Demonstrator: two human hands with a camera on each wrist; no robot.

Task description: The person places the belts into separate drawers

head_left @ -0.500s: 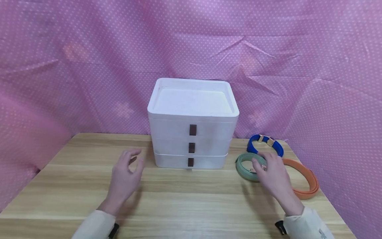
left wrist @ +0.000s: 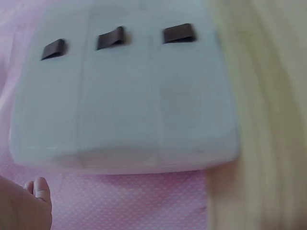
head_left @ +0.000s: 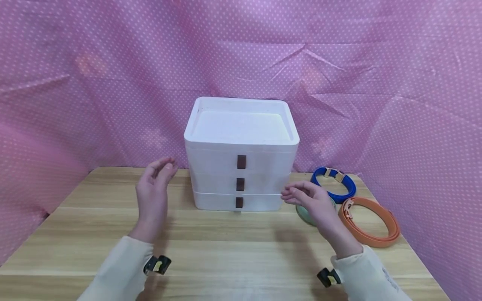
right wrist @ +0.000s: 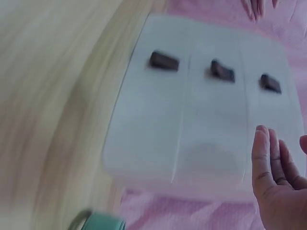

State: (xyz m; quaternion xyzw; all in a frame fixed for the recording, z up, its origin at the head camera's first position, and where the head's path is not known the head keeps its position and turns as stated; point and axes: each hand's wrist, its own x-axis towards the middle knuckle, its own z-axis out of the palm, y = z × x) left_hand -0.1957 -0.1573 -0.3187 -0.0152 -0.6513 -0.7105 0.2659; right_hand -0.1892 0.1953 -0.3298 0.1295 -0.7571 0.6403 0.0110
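A white three-drawer box [head_left: 241, 167] with brown pull tabs stands at the middle back of the table, its drawers closed. My left hand [head_left: 153, 194] hovers left of it with fingers loosely bent and nothing held. On the other side, my right hand [head_left: 314, 209] is raised near the box's lower right front, likewise holding nothing. Partly hidden behind that hand lies a coiled green belt [head_left: 306, 215]. A coiled orange belt [head_left: 370, 241] with a buckle lies to its right, and a coiled blue belt [head_left: 344, 197] with a gold buckle lies behind.
The box's top is a shallow rimmed tray [head_left: 241, 127]. Pink dotted cloth [head_left: 241, 50] hangs behind and along both sides of the wooden table [head_left: 226, 259]. Each wrist wears a dark camera mount.
My right hand has moved left from over the green and orange belts toward the box. My left hand has risen and moved slightly forward. The belts and box stay in place.
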